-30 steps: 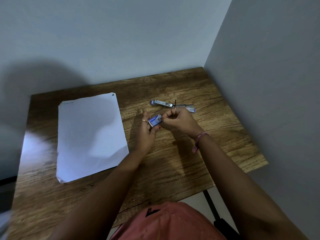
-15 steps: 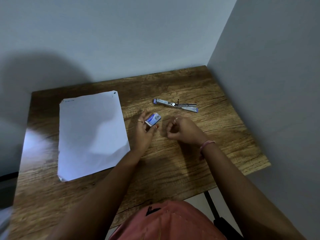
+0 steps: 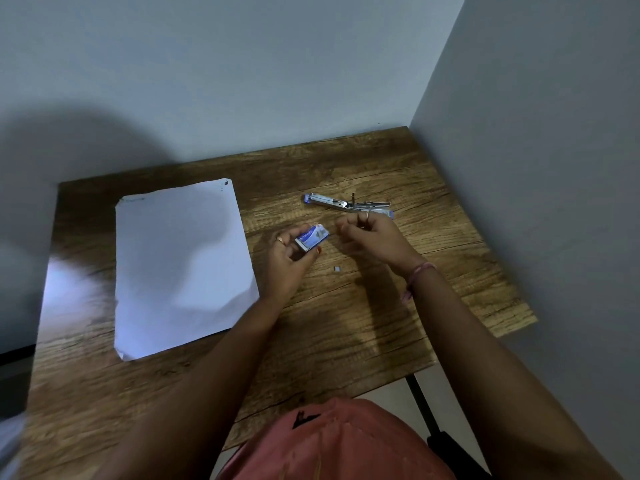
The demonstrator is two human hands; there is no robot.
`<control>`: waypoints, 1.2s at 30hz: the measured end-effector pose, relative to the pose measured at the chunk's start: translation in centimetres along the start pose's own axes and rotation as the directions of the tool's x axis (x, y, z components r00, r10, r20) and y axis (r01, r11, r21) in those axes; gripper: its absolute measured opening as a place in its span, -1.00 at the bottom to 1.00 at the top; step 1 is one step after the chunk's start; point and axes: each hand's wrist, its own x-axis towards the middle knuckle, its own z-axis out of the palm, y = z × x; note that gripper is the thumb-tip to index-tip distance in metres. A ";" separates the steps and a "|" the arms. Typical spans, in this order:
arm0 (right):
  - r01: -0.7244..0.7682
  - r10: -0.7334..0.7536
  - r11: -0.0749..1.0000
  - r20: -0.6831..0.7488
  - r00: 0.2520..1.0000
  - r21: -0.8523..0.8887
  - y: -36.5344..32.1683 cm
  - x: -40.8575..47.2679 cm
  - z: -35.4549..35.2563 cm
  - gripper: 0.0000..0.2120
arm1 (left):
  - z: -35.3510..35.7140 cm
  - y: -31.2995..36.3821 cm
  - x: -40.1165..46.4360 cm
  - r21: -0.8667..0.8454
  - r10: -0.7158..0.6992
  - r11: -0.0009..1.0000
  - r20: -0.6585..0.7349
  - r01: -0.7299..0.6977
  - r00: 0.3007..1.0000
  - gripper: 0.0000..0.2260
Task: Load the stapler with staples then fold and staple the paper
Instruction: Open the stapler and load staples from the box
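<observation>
Grey walls meet in a corner behind a wood-grain desk point(image 3: 346, 323). With the stapler point(image 3: 346, 203) as landmark: it lies swung open flat near the far right of the desk, its metal channel exposed. Well to the stapler's left lies the white paper point(image 3: 180, 268), flat and unfolded. Just nearer than the stapler, toward the person, the left hand point(image 3: 289, 261) holds the small blue staple box point(image 3: 311, 237); its grip is curled round the box, thumb on the near side and fingers on the far side, with the box's open end pointing toward the stapler. Immediately in front of the stapler's right end is the right hand point(image 3: 372, 233), fingers curled with the fingertips point(image 3: 341, 228) pinched close together; whether they hold staples is too small to tell. Nearer the person than the stapler, between the two wrists, a tiny grey bit of staples point(image 3: 337, 269) lies on the desk.

Compared with half a second ago, the right hand has lifted and moved closer to the stapler, the box is turned more toward it, and the small staple bit on the desk is newly visible.
</observation>
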 end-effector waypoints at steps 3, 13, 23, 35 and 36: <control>-0.067 0.063 0.995 0.051 0.997 0.074 -0.4 0.3 0.8 -0.88 | 0.1 0.2 -0.1 -0.035 -0.024 0.999 -0.015 0.023 1.000 -0.56; -0.090 0.092 0.988 -0.015 0.996 0.127 -0.5 0.8 1.7 -0.94 | 0.4 0.9 -0.1 -0.067 -0.026 0.997 -0.036 0.024 0.999 -0.58; -0.214 0.207 0.974 0.095 0.974 0.070 -0.8 1.1 0.9 -0.94 | 0.9 0.5 0.7 -0.071 0.004 0.998 0.008 -0.004 1.000 -0.58; -0.129 0.132 0.985 -0.013 0.991 0.118 -0.7 1.6 -1.3 -0.95 | 0.8 0.3 1.0 -0.107 -0.007 0.994 0.029 0.010 1.000 -0.58; -0.070 0.071 0.997 -0.076 0.995 0.027 -0.6 1.6 -1.8 -0.96 | 0.8 0.3 1.0 -0.108 -0.013 0.994 0.019 0.015 1.000 -0.58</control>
